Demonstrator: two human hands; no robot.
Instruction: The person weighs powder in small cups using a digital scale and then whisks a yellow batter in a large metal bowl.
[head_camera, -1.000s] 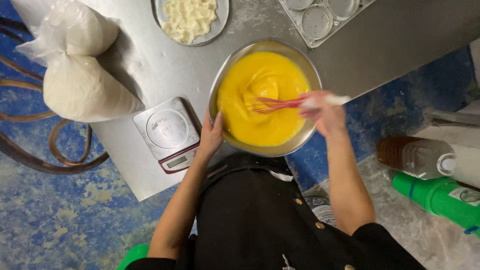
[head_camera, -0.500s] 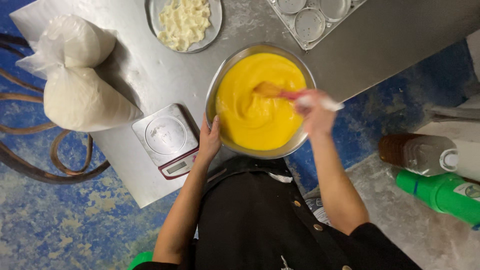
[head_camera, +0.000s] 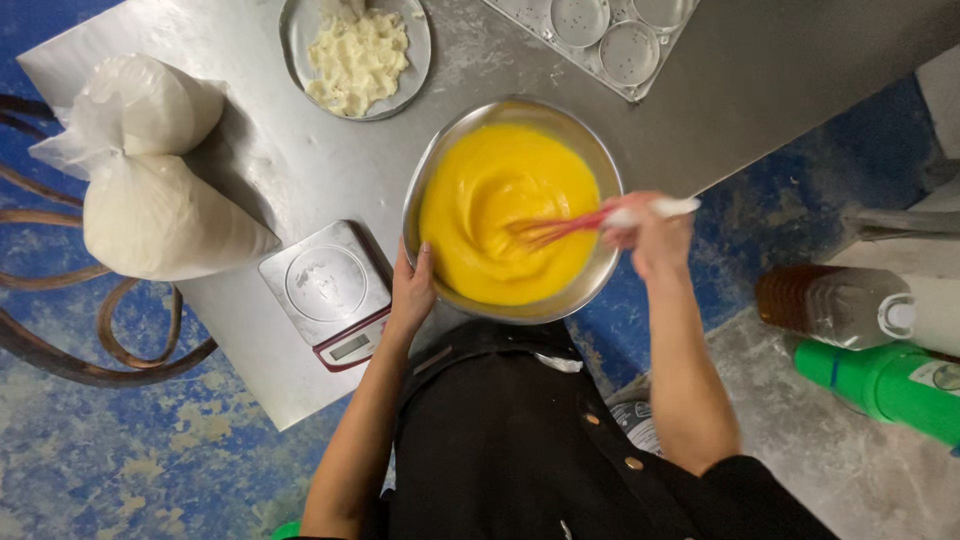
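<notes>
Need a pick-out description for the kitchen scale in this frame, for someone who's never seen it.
Start at the grey metal table and find the steel mixing bowl of yellow batter near its front edge. Just left of the bowl, beside the left hand gripping its rim, sits the kitchen scale. It is the only flat square item: silver top with a round platform, dark red trim and a small display.

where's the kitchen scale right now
In the head view, the small square steel-topped kitchen scale sits on the grey metal table near its front edge, just left of the round steel mixing bowl of yellow batter, beside the left hand.
</notes>
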